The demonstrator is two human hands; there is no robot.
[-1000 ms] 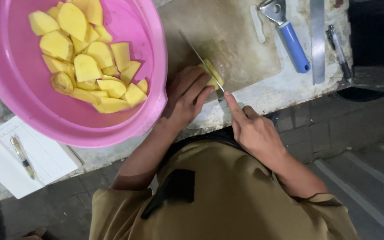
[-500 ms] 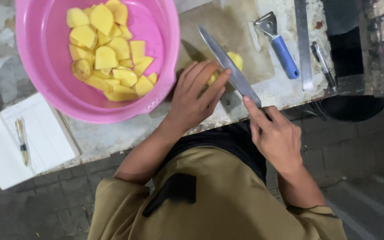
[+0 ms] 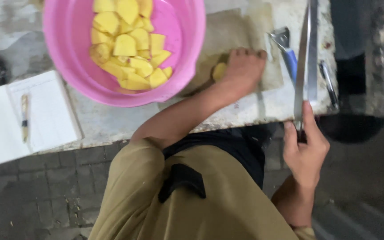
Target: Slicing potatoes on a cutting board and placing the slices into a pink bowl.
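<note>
Worktop [image 3: 112, 126]: pale, stained slab; its near edge runs in front of your body.

Pink basin [image 3: 67, 58]: toward the far left of the worktop, holding yellow potato chunks [image 3: 127, 46].

Open notebook [image 3: 45, 115]: at the near left corner, overhanging the edge, a pen [image 3: 24, 116] lying on its page.

Cutting board [image 3: 241, 31]: worn and brown, just right of the basin.

Knife [image 3: 306, 53]: long axis runs near to far, tip pointing away from you, handle at the near edge. Your right hand [image 3: 305, 153] is wrapped tight round the handle, off the near right edge.

Peeler [image 3: 286, 51]: blue handle, just left of the blade.

Left hand [image 3: 243, 71]: flat on the board, fingers curled against a potato piece [image 3: 219, 71]. This hand is the nearer; the piece lies left of the blade, well apart.
</note>
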